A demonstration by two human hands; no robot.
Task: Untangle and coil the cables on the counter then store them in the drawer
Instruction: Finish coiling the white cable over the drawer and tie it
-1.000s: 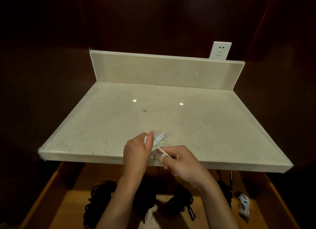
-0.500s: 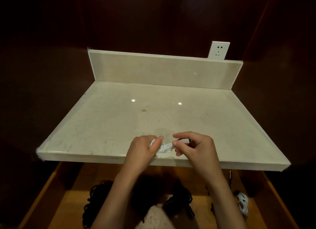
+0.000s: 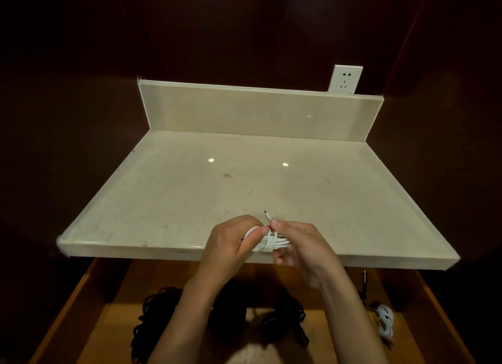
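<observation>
Plug end now upright; both hands' grip on white cable (image 3: 267, 241); black cables (image 3: 285, 317) in drawer (image 3: 81, 304).

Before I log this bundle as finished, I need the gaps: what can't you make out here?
Head view only:
- White cable: both ends of the coil are covered by the left hand and right hand, so whether the wrap is secured is unclear.
- Black cables in the drawer: dim light and the forearms hide their count and coiling.
- Small white cable: too small to tell its connectors.
</observation>
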